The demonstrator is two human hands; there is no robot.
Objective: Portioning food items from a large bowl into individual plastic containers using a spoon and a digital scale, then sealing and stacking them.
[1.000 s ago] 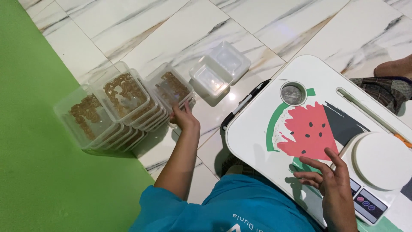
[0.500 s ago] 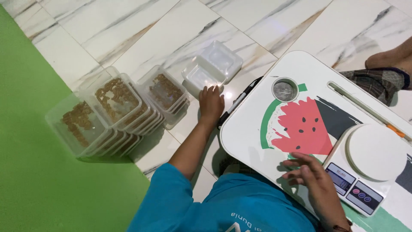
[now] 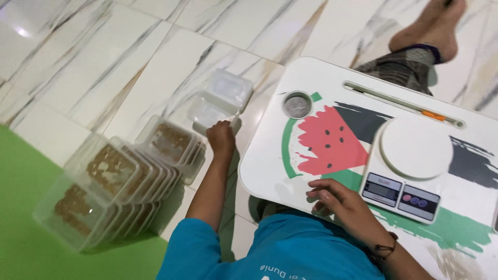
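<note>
Head view. The floor is white marble-patterned tile (image 3: 104, 67) with grey and tan veining and dark grout lines; a green mat (image 3: 31, 228) covers the lower left corner. A low white lap table (image 3: 270, 155), printed with a red watermelon slice and black and green brush strokes, stands on the tiles at right. On it sit a white digital kitchen scale (image 3: 410, 161) with a round platform, a round metal-lined cup recess (image 3: 297, 105), and a long groove along the far edge.

The left hand (image 3: 220, 139) is stretched out over the floor, its fingers curled together and pinching the near rim of an empty clear plastic container (image 3: 218, 101), which lies open on the tiles just left of the table's edge, its lid hinged away from the person. The right hand (image 3: 337, 205) rests on the table's near edge, fingers loosely spread and bent, holding nothing, just left of the scale.

Left of the left forearm, rows of filled clear containers (image 3: 114, 181) with brown contents lean in overlapping stacks, straddling the border of mat and tile. A bare foot (image 3: 430, 31) and a patterned trouser leg lie beyond the table's far corner. Open tile extends beyond the empty container toward the upper left.
</note>
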